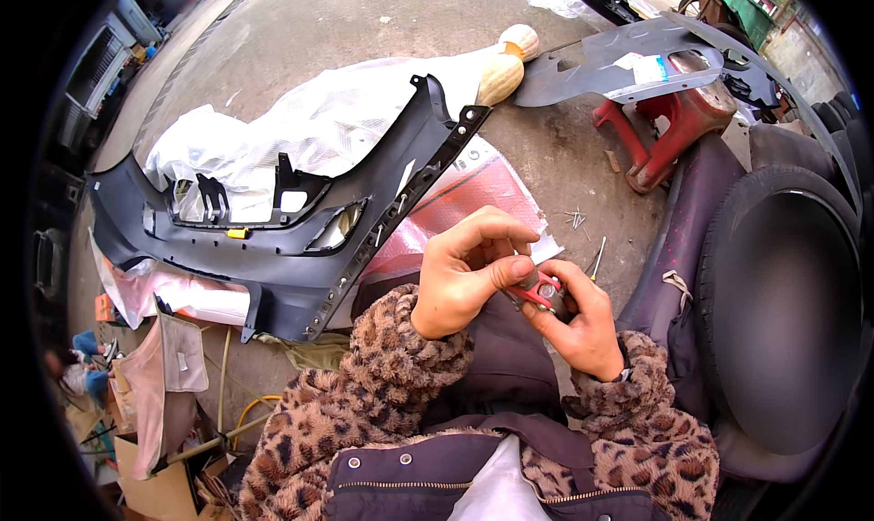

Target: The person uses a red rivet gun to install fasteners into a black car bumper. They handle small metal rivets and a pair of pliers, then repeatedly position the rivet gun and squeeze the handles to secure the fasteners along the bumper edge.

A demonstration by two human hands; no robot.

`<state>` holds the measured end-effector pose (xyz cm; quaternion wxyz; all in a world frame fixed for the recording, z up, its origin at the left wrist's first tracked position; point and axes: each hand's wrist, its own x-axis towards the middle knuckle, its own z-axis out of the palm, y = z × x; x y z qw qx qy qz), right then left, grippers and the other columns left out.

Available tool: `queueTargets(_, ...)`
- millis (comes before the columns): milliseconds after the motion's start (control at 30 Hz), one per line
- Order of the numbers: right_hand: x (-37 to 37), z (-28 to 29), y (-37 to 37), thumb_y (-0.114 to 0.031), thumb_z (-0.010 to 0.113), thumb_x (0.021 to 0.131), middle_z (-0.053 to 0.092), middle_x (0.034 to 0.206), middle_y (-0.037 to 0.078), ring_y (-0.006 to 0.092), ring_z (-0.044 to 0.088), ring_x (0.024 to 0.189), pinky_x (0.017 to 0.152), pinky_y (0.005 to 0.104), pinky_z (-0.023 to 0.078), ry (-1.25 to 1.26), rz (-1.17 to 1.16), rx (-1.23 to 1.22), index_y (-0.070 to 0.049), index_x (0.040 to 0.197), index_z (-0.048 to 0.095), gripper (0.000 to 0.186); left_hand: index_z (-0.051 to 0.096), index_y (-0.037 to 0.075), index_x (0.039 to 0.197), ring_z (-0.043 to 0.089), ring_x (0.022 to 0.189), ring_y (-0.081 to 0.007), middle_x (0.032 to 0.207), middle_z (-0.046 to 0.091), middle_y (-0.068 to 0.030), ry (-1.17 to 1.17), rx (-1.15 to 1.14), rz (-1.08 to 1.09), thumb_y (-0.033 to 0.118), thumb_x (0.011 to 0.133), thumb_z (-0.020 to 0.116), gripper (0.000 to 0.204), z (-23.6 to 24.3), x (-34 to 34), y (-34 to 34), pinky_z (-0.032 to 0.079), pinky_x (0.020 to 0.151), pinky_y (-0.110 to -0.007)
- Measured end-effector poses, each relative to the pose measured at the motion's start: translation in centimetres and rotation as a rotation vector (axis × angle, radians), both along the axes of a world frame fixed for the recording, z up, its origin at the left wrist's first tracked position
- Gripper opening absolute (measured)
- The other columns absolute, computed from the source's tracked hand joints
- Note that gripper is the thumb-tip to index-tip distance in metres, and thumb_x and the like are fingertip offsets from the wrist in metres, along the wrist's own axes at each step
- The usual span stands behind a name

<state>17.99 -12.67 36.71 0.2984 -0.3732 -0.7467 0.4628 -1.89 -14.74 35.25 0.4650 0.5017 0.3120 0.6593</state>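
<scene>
Head view, right hand: the bare right hand (587,325) grasps a small red-and-grey hand tool (544,291), fingers wrapped about its far side and thumb along the near side.
Left hand: the bare left hand (460,275) is raised just beside the tool, fingers curled over and thumb pointing toward it; whether something small is pinched there, I cannot tell.
Tool: in front of the person's body, above the lap, between the two hands, its red part facing the left thumb.
Sleeves: brown, black-spotted fleece (391,339) on both arms.
Bumper: a large dark-grey moulded plastic car bumper (282,252) lies to the left, with a small yellow clip (238,233) on its edge.
Wrapping: crumpled white plastic sheeting (309,111) lies beyond the bumper; pinkish bubble wrap (473,198) shows beneath its right end.
Floor: a few loose metal fasteners (575,218) lie on the concrete (564,161) beyond the right hand, a thin rod-like tool (598,259) near them.
Right side: a red metal stand (669,134) under a flat grey panel (592,61), and a black rubber tyre (717,275).
</scene>
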Motion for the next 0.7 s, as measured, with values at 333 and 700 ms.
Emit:
queueTargets(333,0.1,-0.9,0.7,-0.009,0.078,0.081,0.066,0.101,0.013,0.0234,0.066,0.091,0.083,0.0333,0.052,0.065,-0.013,-0.031,0.000,0.116,0.059,0.040,0.063,-0.004,0.120,0.058,0.078,-0.0080,0.106,0.060,-0.0075,-0.020,-0.023,-0.010,0.001,0.092,0.069,0.028,0.7,0.4,0.2,0.047,0.067,-0.022)
queueTargets(700,0.2,-1.7,0.8,-0.010,0.079,0.082,0.065,0.098,0.011,0.0182,0.063,0.088,0.080,0.0308,0.051,0.032,-0.025,-0.051,-0.001,0.115,0.060,0.039,0.064,-0.005,0.114,0.052,0.083,-0.0097,0.109,0.055,-0.0079,0.039,-0.049,0.030,0.000,0.089,0.071,0.026,-0.2,0.5,0.0,0.043,0.073,-0.025)
